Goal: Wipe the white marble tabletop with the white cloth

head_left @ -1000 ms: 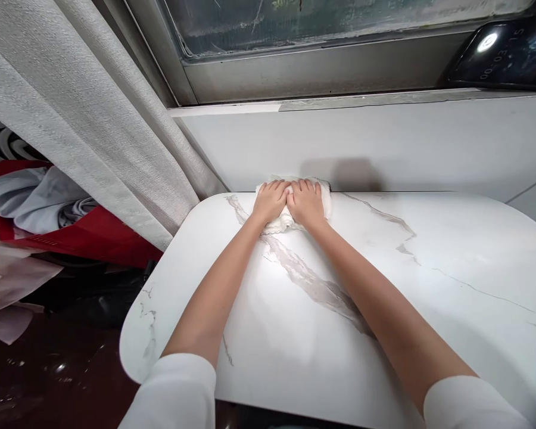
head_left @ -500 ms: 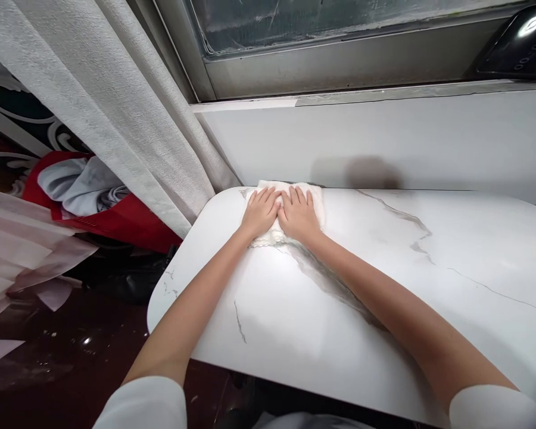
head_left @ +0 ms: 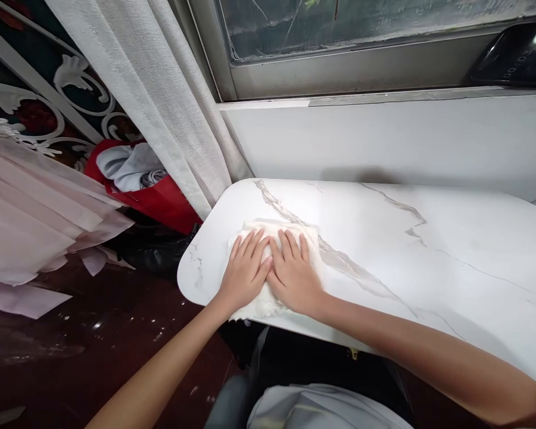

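Observation:
A cream-white cloth (head_left: 268,305) lies spread on a white tabletop with grey-brown marble veins (head_left: 464,238), near its left end. Its lower edge reaches the table's near edge. My left hand (head_left: 246,268) rests flat on the cloth's left part, fingers stretched out and pointing away from me. Beside it, my right hand (head_left: 295,274) presses flat on the right part, fingers also extended. The thumbs meet in the middle. Neither hand grips the cloth; both palms lie on top of it.
Behind the table stand a white wall panel (head_left: 384,137) and a metal window frame (head_left: 352,74). A glossy black device (head_left: 513,56) sits on the sill. To the left hang a pale curtain (head_left: 161,89) and pink fabric (head_left: 40,208), beside a red bag (head_left: 170,205) holding grey cloth.
Both hands and the cloth have slid from the table's far edge back toward me, to its near edge. The camera view has shifted a little left.

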Available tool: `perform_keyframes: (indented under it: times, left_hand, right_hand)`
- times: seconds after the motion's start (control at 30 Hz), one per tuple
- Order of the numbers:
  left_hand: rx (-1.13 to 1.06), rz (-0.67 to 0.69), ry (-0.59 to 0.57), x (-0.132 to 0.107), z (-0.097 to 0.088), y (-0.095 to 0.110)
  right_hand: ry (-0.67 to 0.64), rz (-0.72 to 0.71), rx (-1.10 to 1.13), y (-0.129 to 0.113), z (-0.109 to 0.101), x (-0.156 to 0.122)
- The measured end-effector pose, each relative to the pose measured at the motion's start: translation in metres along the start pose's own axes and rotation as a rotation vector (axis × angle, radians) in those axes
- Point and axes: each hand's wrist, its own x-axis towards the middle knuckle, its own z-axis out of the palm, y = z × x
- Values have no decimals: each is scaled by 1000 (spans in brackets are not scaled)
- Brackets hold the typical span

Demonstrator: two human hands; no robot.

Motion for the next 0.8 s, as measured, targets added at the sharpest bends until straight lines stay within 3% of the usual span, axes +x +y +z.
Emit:
perform_keyframes:
  times: [0.23, 0.4, 0.6, 0.8]
  left_hand:
    - [10, -62, -5, -45, -17, -25]
    - [1, -96, -42, -52, -28, -57]
    - [-11, -95, -115, -22, -31, -84]
    - [14, -86, -110, 32, -18, -99]
  right_hand:
    - [-73, -31, 218, -44, 7, -2]
    - [-81, -10, 345, -69, 15, 16]
    - [-56, 28, 371, -71, 22, 44]
    - [-37, 65, 286, -36, 20, 92]
